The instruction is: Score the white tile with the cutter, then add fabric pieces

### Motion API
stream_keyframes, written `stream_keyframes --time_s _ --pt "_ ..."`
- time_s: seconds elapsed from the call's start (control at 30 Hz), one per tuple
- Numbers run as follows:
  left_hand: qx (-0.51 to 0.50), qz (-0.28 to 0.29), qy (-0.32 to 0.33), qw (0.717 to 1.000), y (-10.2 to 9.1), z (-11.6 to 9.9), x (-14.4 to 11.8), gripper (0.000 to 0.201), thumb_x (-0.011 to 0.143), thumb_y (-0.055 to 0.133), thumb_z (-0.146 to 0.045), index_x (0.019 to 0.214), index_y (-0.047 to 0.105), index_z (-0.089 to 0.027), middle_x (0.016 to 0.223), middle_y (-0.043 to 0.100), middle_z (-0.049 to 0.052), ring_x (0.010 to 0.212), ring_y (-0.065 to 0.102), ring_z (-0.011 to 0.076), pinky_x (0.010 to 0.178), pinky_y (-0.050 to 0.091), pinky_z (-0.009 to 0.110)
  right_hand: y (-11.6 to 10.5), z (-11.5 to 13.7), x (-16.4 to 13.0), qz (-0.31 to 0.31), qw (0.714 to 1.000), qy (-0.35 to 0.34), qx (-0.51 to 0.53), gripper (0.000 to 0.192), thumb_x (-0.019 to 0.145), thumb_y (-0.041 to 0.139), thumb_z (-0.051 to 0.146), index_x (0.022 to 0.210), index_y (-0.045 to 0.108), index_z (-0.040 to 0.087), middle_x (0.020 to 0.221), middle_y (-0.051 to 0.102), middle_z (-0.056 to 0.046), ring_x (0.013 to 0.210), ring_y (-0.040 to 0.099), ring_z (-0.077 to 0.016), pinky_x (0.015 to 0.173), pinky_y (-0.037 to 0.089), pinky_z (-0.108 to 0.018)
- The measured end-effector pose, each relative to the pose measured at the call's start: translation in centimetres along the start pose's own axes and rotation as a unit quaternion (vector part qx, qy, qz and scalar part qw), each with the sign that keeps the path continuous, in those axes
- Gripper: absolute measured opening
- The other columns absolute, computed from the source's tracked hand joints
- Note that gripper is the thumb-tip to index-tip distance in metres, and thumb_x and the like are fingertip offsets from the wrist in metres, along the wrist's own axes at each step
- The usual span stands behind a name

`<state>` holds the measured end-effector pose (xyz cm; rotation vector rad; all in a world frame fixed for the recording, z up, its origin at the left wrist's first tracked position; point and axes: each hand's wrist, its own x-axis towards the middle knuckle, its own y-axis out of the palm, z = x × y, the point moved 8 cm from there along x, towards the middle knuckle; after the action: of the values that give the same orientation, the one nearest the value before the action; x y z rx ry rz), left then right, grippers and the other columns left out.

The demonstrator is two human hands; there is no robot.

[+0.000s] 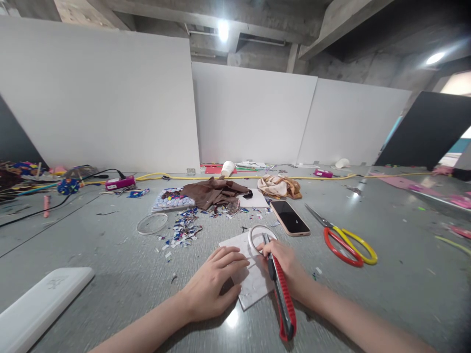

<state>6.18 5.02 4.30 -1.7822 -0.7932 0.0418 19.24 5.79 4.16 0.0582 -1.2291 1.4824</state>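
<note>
One left hand [215,284] presses flat on one white sheet [253,279] while one right hand [283,262] grips one red utility knife [283,299], beside one ring [257,238].

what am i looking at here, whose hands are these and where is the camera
The single picture comes from a camera worn on a person's head, looking forward and down, so the two bare arms are that person's own. The left hand presses flat on a white sheet on the grey table. The right hand grips a red and black utility knife, its tip by a ring lying on the sheet. Nearby lie a phone, red and yellow scissors, coloured scraps and brown cloth.
</note>
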Motion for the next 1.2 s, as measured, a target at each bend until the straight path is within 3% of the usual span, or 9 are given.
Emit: stream_keyframes --time_s 0.4,0.63,0.87,1.07,1.2 --pt "-0.037 -0.001 -0.033 0.999 0.1 0.6 -0.1 0.051 0.076 0.054 -0.014 0.125 0.042 -0.023 0.123 0.048 0.006 0.114 0.042 0.0223 0.100 0.035 0.040 0.0 -0.6 0.0 0.011 1.000 0.029 0.004 0.010 0.077 0.044 0.012 0.080 0.045 0.022 0.080 0.058 -0.003 0.076 0.056 -0.0178 0.064 0.042 -0.028" --pt "-0.081 -0.007 -0.056 0.995 -0.1 1.2 -0.1 0.058 0.076 0.051 -0.012 0.130 0.034 -0.024 0.130 0.042 0.007 0.119 0.039 0.0226 0.101 0.033 0.040 -0.1 -0.1 0.1 -0.014 0.999 -0.001 -0.028 0.010 0.079 0.047 0.013 0.080 0.044 0.022 0.079 0.058 -0.002 0.074 0.056 -0.0172 0.064 0.042 -0.028" --pt "-0.096 0.050 0.016 0.994 0.3 -0.3 -0.3 0.071 0.069 0.053 -0.011 0.135 0.029 -0.025 0.133 0.040 0.008 0.119 0.039 0.0259 0.101 0.033 0.044 -0.4 0.1 0.0 -0.032 0.999 -0.017 -0.037 0.008 0.084 0.049 0.017 0.079 0.045 0.022 0.073 0.056 -0.001 0.065 0.052 -0.0146 0.059 0.040 -0.026" --pt "-0.099 0.057 0.021 0.993 0.2 -0.4 -0.2 0.073 0.067 0.054 -0.011 0.135 0.030 -0.023 0.133 0.040 0.008 0.119 0.040 0.0256 0.101 0.034 0.043 -0.2 0.0 -0.1 -0.020 1.000 -0.015 -0.012 0.012 0.081 0.045 0.009 0.077 0.045 0.021 0.070 0.052 0.001 0.064 0.049 -0.0129 0.059 0.037 -0.024" --pt "-0.103 0.062 0.019 0.993 0.2 -0.4 -0.2 0.074 0.067 0.053 -0.011 0.135 0.028 -0.023 0.134 0.038 0.009 0.121 0.039 0.0264 0.101 0.033 0.045 -0.2 -1.0 -0.2 -0.019 0.999 0.032 -0.024 0.009 0.081 0.044 0.012 0.078 0.046 0.021 0.071 0.052 0.000 0.064 0.049 -0.0145 0.058 0.036 -0.025"
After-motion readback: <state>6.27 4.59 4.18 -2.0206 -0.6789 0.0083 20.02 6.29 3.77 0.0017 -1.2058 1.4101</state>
